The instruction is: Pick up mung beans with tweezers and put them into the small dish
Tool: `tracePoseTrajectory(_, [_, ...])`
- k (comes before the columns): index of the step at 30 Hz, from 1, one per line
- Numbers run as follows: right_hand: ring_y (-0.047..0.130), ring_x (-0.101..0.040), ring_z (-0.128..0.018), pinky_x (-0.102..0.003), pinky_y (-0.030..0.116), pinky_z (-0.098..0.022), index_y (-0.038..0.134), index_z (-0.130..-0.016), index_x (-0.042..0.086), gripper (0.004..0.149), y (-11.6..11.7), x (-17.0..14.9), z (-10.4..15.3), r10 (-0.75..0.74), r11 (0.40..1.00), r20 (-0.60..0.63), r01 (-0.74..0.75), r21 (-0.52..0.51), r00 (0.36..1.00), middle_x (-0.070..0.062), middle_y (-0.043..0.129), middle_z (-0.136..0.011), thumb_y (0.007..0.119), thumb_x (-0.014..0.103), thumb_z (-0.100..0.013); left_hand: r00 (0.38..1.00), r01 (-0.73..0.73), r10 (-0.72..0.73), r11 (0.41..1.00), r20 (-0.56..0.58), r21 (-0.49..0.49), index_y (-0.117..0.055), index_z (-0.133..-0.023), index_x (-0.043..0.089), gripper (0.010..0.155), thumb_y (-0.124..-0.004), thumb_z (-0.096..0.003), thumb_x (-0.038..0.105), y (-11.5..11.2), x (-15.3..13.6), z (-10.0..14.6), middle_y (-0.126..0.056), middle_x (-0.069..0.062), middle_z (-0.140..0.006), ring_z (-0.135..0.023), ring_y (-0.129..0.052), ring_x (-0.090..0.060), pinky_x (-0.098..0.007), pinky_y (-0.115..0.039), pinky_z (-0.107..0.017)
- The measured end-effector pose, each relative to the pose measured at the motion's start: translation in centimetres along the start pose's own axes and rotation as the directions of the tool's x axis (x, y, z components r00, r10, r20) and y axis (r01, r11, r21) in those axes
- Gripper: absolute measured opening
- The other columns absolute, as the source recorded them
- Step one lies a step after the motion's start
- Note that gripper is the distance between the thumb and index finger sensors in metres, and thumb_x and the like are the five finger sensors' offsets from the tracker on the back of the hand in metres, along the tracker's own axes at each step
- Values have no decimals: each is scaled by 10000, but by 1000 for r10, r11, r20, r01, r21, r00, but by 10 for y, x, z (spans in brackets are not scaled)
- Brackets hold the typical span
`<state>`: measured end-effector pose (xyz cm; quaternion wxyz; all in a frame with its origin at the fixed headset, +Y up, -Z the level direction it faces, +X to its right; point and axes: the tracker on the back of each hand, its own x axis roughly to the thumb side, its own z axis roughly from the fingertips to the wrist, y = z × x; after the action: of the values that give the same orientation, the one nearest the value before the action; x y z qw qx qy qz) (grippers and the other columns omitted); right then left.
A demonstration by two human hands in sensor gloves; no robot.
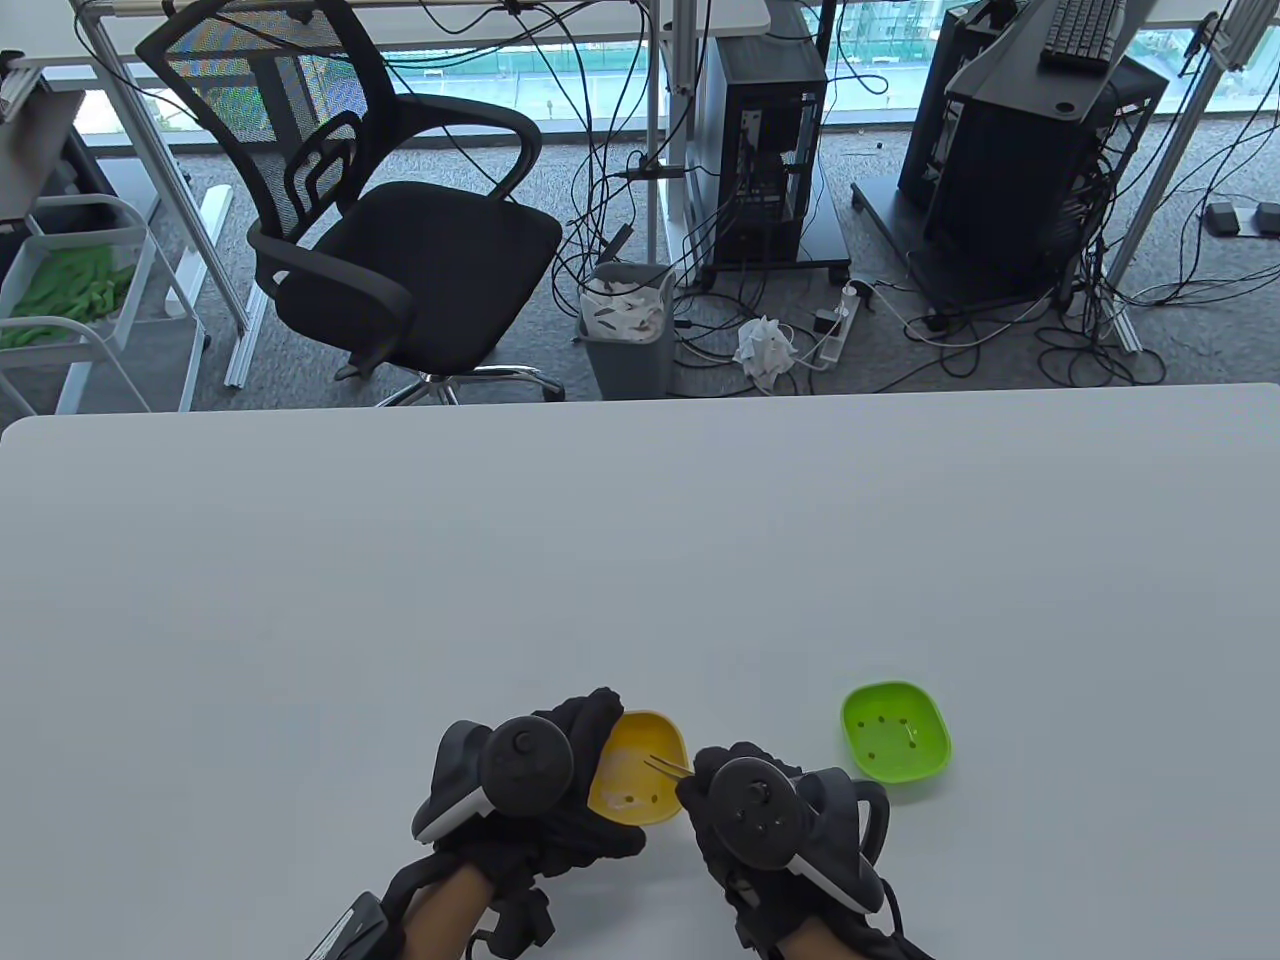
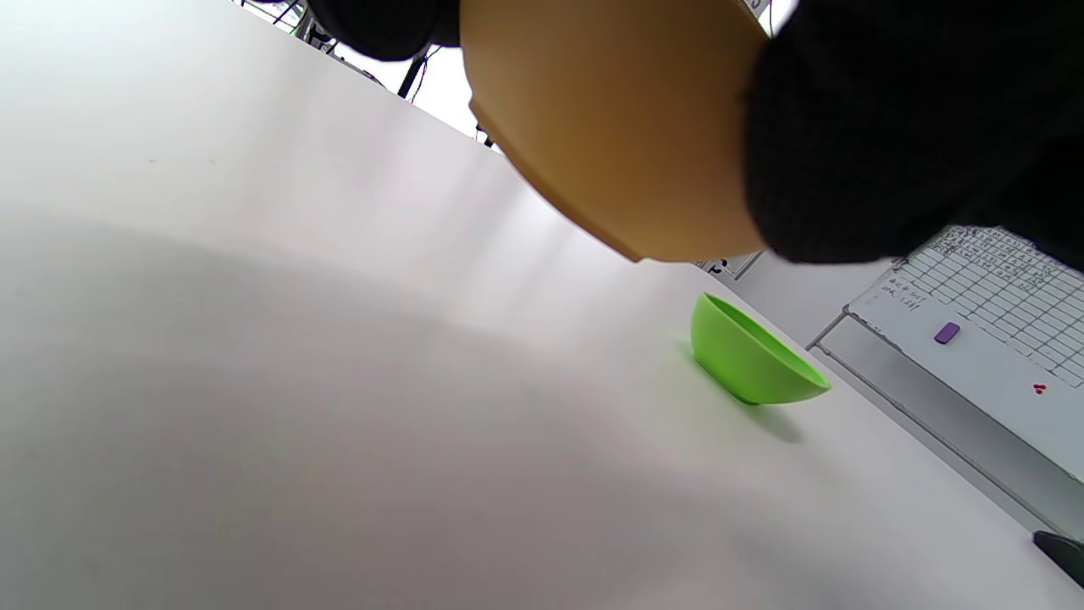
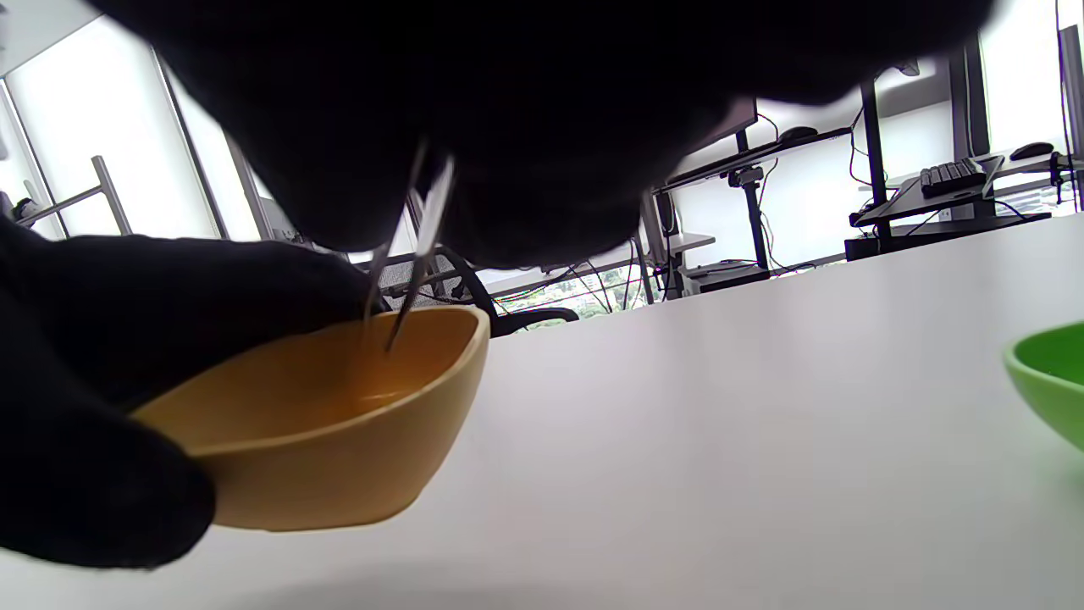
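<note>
Holding the tweezers [image 1: 668, 767] is the right hand [image 1: 765, 815], and their two thin tips stand a little apart inside the yellow dish [image 1: 640, 765]. No bean can be seen between the tips, so they look empty. The left hand [image 1: 530, 790] grips the yellow dish by its left side and lifts it off the table [image 1: 640, 560], tipped toward the tweezers. In the right wrist view the dish [image 3: 339, 424] hangs above the white top with black fingers [image 3: 93, 440] wrapped around its edge.

A few small dark beans [image 1: 635, 800] lie at the bottom of the yellow dish. More small dark beans [image 1: 885, 735] lie in the green dish [image 1: 895, 745], which sits on the table just to the right of the right hand. So the job looks part done: some beans seem to be moved over, and some are left to pick.

The tweezer tips point down into the yellow dish, close above the beans there, but it is too small to tell if they touch one. The green dish is near, with nothing between it and the right hand.
</note>
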<state>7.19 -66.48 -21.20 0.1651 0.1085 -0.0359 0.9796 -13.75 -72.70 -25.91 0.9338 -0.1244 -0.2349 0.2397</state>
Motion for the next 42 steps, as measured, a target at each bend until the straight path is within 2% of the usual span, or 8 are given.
tracePoseTrajectory(20, [930,-107,-239,-296,858,-167,982,-677,63,356,18,18,-4,86,986,64,-94,137,994,-153,988,-503,908,331,-455,1000,10,-10,1000,10,-7,-279,-1135,91,1229,-986,-309,664,-2,2,-1,-397,-168,-1160,-956,-589,-399,-627,-471,-753])
tracePoseTrajectory(42, [931,-107,-230,-296,860,-162,991,-663,64,345,18,16,-3,72,989,52,-78,129,996,-153,991,-492,902,324,-454,1000,18,-17,999,6,-35,-276,-1135,91,1228,-987,-313,660,-5,4,-3,-395,-167,-1162,-958,-587,-398,-627,-468,-755])
